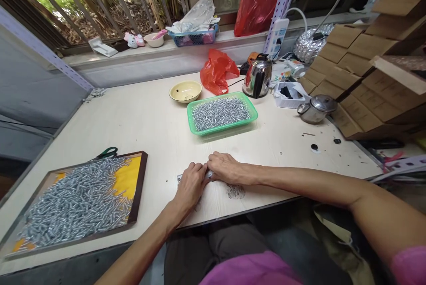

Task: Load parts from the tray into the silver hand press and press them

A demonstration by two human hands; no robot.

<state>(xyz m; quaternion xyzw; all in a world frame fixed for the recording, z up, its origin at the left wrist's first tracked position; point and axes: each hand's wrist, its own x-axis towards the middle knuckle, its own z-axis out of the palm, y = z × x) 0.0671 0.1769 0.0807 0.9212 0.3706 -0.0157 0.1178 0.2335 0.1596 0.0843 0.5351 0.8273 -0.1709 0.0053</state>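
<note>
My left hand and my right hand rest together on the pale table near its front edge, fingers curled around a small silvery metal piece between them. Only a sliver of that piece shows. A green plastic basket full of small silver screws sits straight ahead of my hands. At my left lies a brown-framed tray with a yellow base, heaped with many more silver screws.
Green-handled scissors lie behind the tray. A yellow bowl, red bag, steel kettle, white box and small lidded pot stand at the back. Cardboard boxes are stacked at right. The windowsill holds clutter.
</note>
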